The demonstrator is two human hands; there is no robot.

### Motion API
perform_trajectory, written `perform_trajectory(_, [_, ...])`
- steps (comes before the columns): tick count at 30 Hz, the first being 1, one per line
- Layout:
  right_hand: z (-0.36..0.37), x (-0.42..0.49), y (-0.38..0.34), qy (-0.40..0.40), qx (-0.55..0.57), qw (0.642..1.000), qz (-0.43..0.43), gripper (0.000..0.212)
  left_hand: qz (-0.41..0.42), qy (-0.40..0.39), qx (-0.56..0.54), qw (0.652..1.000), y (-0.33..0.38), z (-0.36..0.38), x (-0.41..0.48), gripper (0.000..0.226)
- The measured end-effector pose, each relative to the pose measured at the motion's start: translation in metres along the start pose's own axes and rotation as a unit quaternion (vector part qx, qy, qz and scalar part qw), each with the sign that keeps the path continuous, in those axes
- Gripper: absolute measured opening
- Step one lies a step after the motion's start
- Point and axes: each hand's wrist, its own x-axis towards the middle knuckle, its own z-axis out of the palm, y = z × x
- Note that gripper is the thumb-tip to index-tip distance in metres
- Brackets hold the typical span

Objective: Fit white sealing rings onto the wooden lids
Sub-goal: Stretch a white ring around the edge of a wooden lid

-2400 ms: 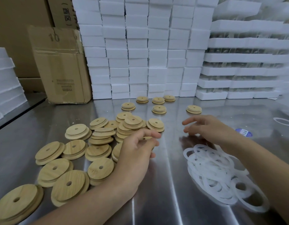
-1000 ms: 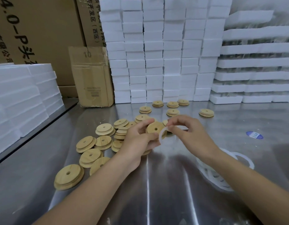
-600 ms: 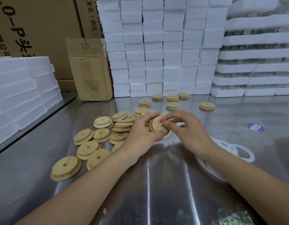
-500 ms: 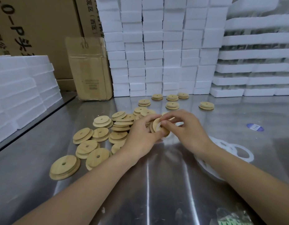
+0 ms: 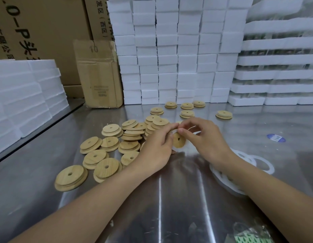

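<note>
Above the steel table [image 5: 169, 199], my left hand [image 5: 157, 146] grips a round wooden lid [image 5: 178, 142] with a centre hole, held on edge. My right hand [image 5: 203, 139] pinches a thin white sealing ring [image 5: 192, 128] against the lid's upper rim, and part of the ring loops out behind my fingers. A heap of bare wooden lids [image 5: 131, 135] lies to the left of my hands. A pile of white sealing rings [image 5: 254, 162] lies to the right, partly hidden by my right forearm.
Several lids [image 5: 187, 114] sit apart near the back. White foam blocks [image 5: 178, 58] are stacked along the back wall and at the left [image 5: 20, 102]. A cardboard box [image 5: 97, 74] stands behind the heap. A blue sticker [image 5: 276, 138] is on the table, and a plastic bag [image 5: 252, 234] lies at the near right.
My left hand picked a lid from the heap and my right hand took a ring from the pile. Both came together, and the ring now lies against the lid's rim.
</note>
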Motion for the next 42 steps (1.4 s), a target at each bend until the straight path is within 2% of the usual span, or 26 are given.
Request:
perform_trajectory(4, [-0.002, 0.001, 0.001, -0.006, -0.014, 1.000, -0.014, 0.011, 0.023, 0.008, 0.035, 0.999, 0.002, 0.000, -0.003, 0.043])
perform_trajectory(12, [-0.001, 0.003, 0.004, -0.005, 0.015, 1.000, 0.017, 0.011, 0.007, 0.025, 0.049, 0.998, -0.002, 0.003, 0.001, 0.043])
perform_trajectory(21, [-0.022, 0.013, 0.004, -0.077, 0.051, 0.994, 0.066, 0.012, -0.032, 0.046, -0.018, 0.998, -0.007, 0.008, 0.006, 0.039])
perform_trajectory(27, [-0.032, 0.014, 0.003, -0.095, 0.068, 0.990, 0.083, 0.011, -0.053, 0.064, -0.120, 0.989, -0.007, 0.010, 0.009, 0.034])
perform_trajectory(33, [-0.029, 0.012, 0.001, -0.091, 0.085, 0.986, 0.109, 0.012, -0.068, 0.100, -0.230, 0.966, -0.008, 0.006, 0.013, 0.036])
perform_trajectory(37, [-0.025, 0.012, -0.004, -0.067, 0.083, 0.991, 0.085, 0.011, -0.068, 0.092, -0.215, 0.970, -0.009, 0.007, 0.013, 0.035])
perform_trajectory(42, [-0.023, 0.010, -0.010, -0.078, 0.067, 0.991, 0.084, 0.012, -0.055, 0.081, -0.175, 0.980, -0.012, 0.010, 0.010, 0.026])
